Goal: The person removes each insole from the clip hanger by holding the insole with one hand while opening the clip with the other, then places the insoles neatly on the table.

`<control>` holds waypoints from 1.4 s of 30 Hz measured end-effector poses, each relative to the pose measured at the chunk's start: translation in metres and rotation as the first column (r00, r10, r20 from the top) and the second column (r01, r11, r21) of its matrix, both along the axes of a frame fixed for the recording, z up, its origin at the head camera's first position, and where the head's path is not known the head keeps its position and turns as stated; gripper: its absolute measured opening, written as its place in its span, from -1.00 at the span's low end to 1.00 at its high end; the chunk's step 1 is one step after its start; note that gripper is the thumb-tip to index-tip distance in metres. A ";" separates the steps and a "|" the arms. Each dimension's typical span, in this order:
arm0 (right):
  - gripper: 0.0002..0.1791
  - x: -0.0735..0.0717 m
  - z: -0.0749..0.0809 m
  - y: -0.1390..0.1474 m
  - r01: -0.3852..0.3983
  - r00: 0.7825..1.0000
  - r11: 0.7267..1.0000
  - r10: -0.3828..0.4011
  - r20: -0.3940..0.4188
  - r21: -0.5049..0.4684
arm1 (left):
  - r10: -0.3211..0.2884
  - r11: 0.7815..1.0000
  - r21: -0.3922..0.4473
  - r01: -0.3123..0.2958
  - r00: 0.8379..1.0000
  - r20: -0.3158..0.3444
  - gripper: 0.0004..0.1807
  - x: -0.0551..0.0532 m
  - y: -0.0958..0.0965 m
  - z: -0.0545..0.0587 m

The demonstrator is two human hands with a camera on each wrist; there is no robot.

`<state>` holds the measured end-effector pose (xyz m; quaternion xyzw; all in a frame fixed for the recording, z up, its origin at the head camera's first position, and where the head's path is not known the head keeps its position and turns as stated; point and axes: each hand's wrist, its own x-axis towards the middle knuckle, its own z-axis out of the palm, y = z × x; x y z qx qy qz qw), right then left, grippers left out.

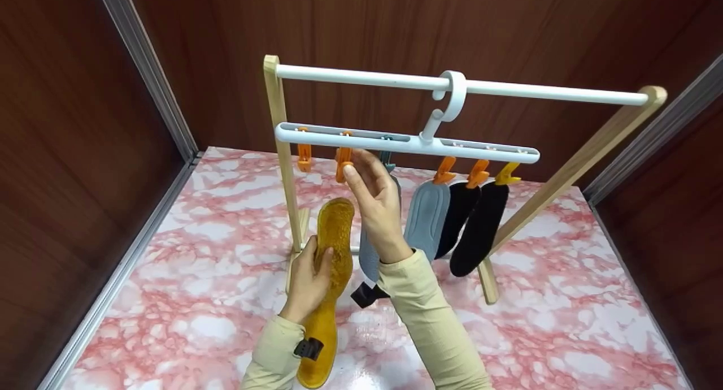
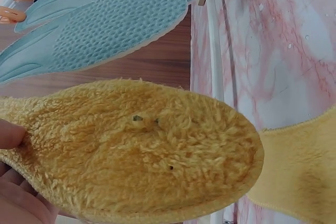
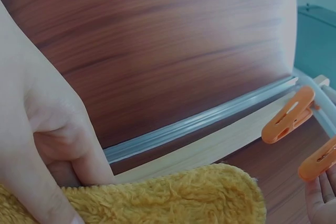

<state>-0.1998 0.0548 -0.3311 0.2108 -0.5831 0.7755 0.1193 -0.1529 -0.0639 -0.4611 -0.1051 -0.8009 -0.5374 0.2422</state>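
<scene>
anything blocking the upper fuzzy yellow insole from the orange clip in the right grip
Nothing visible. In the head view, the upper fuzzy yellow insole, in the left grip, ends below the orange clip with a gap between; the right grip holds the clip from the right.

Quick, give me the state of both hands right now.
Left hand: closed, holding a fuzzy yellow insole.
Right hand: closed, pinching an orange clip, second from left in the head view.
</scene>
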 end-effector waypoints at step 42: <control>-0.46 0.001 -0.012 0.003 0.036 0.974 0.990 -0.003 -0.225 0.139 | -0.029 1.000 0.010 0.027 0.984 0.178 -0.82 0.003 -0.011 -0.018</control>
